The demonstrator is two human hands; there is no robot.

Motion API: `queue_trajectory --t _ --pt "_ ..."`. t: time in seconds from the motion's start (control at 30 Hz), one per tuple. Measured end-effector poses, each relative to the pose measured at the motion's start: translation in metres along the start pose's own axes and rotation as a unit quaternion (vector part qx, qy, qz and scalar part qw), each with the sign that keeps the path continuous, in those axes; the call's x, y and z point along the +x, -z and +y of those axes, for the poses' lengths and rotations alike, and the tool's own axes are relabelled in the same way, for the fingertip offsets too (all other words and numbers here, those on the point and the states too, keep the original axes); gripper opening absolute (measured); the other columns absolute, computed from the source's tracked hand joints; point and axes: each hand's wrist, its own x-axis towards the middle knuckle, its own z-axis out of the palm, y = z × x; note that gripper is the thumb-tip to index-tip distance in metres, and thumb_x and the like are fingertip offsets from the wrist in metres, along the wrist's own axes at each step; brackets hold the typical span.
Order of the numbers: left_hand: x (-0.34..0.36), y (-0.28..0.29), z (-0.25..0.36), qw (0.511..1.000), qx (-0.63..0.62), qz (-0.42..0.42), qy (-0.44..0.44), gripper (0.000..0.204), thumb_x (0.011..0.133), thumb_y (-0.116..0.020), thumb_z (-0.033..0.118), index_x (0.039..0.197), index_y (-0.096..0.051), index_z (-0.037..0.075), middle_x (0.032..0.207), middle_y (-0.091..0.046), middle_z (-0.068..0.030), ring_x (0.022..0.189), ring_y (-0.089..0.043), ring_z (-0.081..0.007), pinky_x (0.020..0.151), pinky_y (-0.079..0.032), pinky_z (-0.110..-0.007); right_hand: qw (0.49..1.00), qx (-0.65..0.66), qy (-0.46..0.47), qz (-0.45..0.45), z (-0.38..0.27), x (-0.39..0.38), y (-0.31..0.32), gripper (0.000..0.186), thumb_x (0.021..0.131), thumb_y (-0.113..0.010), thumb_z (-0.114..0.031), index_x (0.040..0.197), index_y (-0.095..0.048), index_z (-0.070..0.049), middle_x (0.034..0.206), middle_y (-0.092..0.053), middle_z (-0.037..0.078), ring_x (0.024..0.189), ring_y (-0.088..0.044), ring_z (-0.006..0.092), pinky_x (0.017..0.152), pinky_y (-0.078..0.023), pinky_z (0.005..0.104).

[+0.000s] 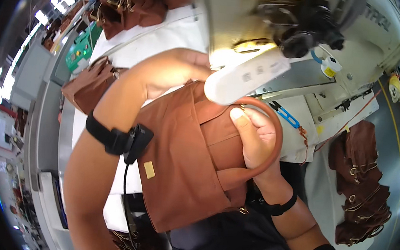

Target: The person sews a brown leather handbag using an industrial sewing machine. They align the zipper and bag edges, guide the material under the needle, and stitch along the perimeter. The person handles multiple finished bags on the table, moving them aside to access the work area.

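A brown handbag (174, 142) with a rounded handle (278, 132) lies tilted across my lap at the edge of the sewing machine (381, 41). My right hand (257, 135) reaches through the handle loop and is closed on the bag's opening edge, its thumb pressed beside a bit of zipper (243, 107). Bent around the bag's far side, my left hand (186, 63) meets its upper edge under the machine's light. The left fingers are hidden by glare and the machine. A whitish rounded plate (245, 79) hangs over the bag's top. A small beige tag (149, 170) is on its side.
Blue-handled thread snips (285, 115) lie on the machine bed to the right. More brown bags (360, 184) are piled at the right, with others (134, 3) at the back and one (91, 83) at the left. A green machine (79, 50) stands beyond.
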Motion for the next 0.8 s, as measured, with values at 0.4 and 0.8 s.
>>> queue_trajectory --t 0.4,0.8 --pt "0.026 0.016 -0.018 0.980 0.170 0.083 -0.067 0.033 0.086 -0.083 0.029 0.110 -0.081 0.007 0.101 -0.076 -0.0022 0.094 -0.062 -0.0128 0.082 -0.047 -0.029 0.999 -0.049 0.006 -0.009 -0.005 -0.009 0.003 0.028 0.108 -0.059 -0.024 0.095 -0.067 0.000 0.078 -0.050 -0.010 0.071 -0.043 0.0030 0.062 -0.036 0.0230" --pt "-0.046 -0.018 -0.010 0.850 0.441 0.218 -0.189 0.034 0.090 -0.074 0.028 0.105 -0.070 -0.002 0.086 -0.067 -0.0094 0.083 -0.063 -0.0170 0.074 -0.049 -0.037 0.961 -0.180 -0.128 -0.167 -0.052 -0.079 0.082 0.029 0.103 -0.068 -0.020 0.110 -0.073 0.008 0.085 -0.065 -0.004 0.078 -0.054 0.0026 0.068 -0.045 0.0221"
